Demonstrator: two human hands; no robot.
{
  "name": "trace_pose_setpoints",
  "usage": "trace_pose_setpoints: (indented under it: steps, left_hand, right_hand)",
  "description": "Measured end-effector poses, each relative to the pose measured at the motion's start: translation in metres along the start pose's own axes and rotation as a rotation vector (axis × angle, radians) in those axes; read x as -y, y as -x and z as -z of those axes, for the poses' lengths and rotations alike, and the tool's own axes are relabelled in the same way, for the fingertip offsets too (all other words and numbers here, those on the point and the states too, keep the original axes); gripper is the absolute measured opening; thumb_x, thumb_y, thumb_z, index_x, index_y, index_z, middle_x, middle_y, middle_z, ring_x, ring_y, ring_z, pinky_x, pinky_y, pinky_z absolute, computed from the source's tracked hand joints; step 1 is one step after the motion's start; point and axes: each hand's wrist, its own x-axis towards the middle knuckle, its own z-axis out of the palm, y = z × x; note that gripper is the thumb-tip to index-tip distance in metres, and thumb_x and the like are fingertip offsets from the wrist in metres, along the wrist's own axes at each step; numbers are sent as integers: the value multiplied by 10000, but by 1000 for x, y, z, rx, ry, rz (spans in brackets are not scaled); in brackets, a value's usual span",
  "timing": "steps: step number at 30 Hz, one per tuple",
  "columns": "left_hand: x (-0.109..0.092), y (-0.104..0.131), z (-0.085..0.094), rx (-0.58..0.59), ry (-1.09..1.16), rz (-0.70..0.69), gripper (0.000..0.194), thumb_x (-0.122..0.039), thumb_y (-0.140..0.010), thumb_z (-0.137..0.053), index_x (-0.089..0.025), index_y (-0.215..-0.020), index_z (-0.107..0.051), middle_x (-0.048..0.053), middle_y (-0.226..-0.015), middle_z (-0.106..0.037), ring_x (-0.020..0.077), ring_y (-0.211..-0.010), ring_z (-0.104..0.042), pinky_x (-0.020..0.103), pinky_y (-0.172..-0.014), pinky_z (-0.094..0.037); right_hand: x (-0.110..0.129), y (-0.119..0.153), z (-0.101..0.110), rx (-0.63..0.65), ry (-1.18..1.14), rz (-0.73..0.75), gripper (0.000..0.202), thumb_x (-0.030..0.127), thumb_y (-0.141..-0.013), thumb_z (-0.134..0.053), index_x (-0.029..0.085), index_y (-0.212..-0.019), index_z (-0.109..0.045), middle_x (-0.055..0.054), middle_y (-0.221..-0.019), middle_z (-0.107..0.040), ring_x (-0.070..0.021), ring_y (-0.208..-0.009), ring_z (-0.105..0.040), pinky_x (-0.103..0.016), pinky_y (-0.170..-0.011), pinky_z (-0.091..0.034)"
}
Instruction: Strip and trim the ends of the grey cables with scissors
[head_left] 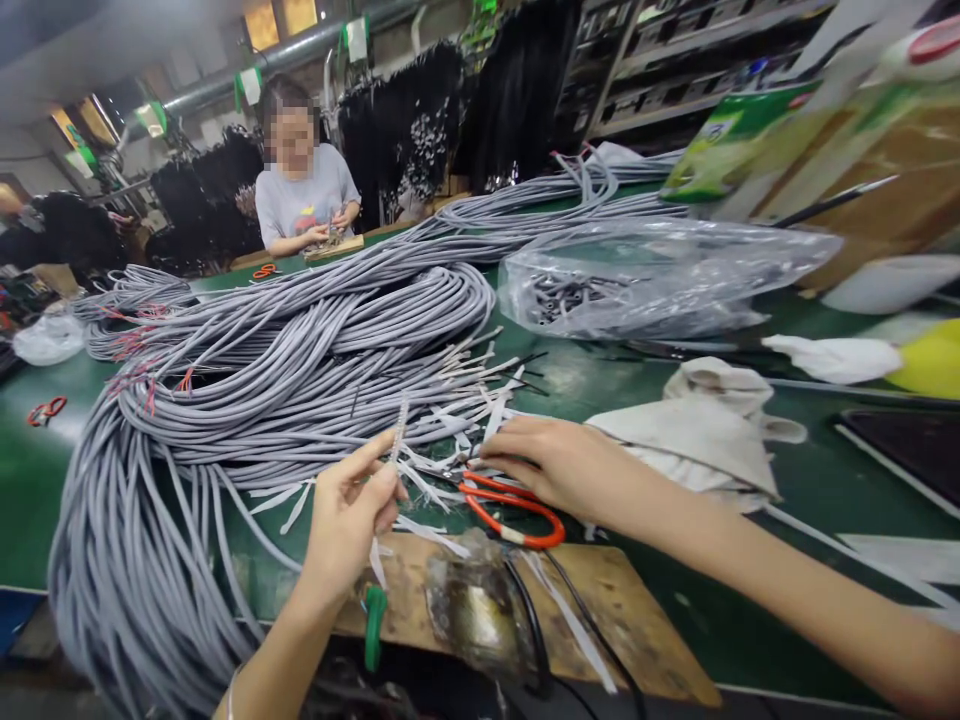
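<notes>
My left hand [354,505] is closed in a pinch on a thin, pale ribbed strip [400,428] that stands up from the fingertips. My right hand [544,460] reaches in from the right, its fingers bent together at the stripped cable ends; what they hold, if anything, is hidden. Just under those fingers lie scissors with orange-red handles [517,508], blades pointing left among white shreds [431,480]. A large bundle of grey cables [322,350] fills the table beyond both hands, its pale ends facing right.
A wooden board [637,630] with a metal block [480,605] lies at the near edge. To the right are a cloth [697,430], a clear plastic bag of small dark parts [637,280] and a dark tablet-like device [900,455]. Across the table, a person [307,195] handles small items.
</notes>
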Motion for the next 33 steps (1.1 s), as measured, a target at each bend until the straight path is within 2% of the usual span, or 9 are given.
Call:
trace_pose_setpoints:
  steps: [3, 6, 11, 17, 21, 24, 27, 30, 33]
  left_hand:
    - [4, -4, -8, -45, -51, 7, 481, -358, -662, -728, -85, -1058, -708, -34, -542, -497, 16, -403, -270, 176, -383, -209]
    - [12, -6, -7, -99, -77, -17, 400, -341, -660, -724, -86, -968, -745, -26, -530, -509, 24, -412, -277, 182, -392, -227]
    - [20, -7, -1, -140, -102, -85, 306, -331, -675, -710, -103, -871, -769, 4, -549, -560, 42, -426, -299, 186, -387, -245]
    - [20, -4, -2, -155, -86, -46, 301, -295, -622, -743, -90, -841, -762, 14, -546, -588, 55, -439, -375, 183, -417, -340]
    - [21, -3, -4, -150, -67, 30, 401, -300, -574, -764, -73, -905, -750, 12, -534, -586, 68, -451, -423, 197, -445, -396]
    - [22, -2, -4, -147, -57, 52, 444, -350, -563, -777, -61, -898, -742, 27, -565, -602, 81, -452, -461, 213, -438, -419]
    - [22, -1, -4, -119, -24, 36, 473, -431, -570, -784, -55, -854, -734, 44, -588, -616, 85, -439, -478, 227, -437, -432]
    - [22, 0, -2, -43, 18, 30, 531, -531, -586, -763, -60, -829, -726, 52, -604, -618, 74, -416, -467, 226, -425, -422]
    - [20, 0, 2, 63, 44, 55, 528, -564, -619, -737, -63, -785, -721, 36, -582, -587, 57, -394, -445, 205, -401, -389]
  right_hand:
    - [2, -27, -7, 128, 18, 106, 218, 103, -802, -497, 197, -718, -676, -51, -756, -673, -176, -720, -626, -263, -641, -472]
    - [4, -40, -13, 156, 15, 172, 215, 38, -726, -544, 211, -649, -645, -16, -719, -654, -145, -675, -617, -221, -607, -467]
    - [5, -33, -11, 56, 157, 190, 290, -58, -678, -445, 186, -693, -600, -68, -734, -635, -206, -677, -584, -301, -595, -440]
    - [-2, -26, 9, -203, 584, 160, 363, -71, -690, -393, 196, -796, -615, -93, -785, -657, -241, -759, -585, -341, -637, -421]
    - [-15, -24, 13, -90, 604, 62, 349, -34, -723, -389, 257, -627, -557, -67, -673, -665, -225, -713, -614, -348, -618, -402]
    - [-21, -20, 14, -39, 457, -135, 236, 14, -693, -436, 225, -613, -505, -72, -587, -652, -219, -582, -607, -351, -585, -387]
    - [-9, -20, 16, -152, -19, -330, 125, 189, -782, -406, 216, -705, -501, -49, -536, -595, -185, -475, -537, -320, -511, -393]
    - [24, -25, 18, -149, -633, -333, 325, 496, -800, -436, 203, -845, -570, -14, -576, -572, -159, -493, -514, -277, -451, -406]
    - [58, -34, 18, -81, -871, -310, 463, 640, -713, -540, 185, -709, -621, -16, -569, -564, -144, -521, -509, -265, -480, -420]
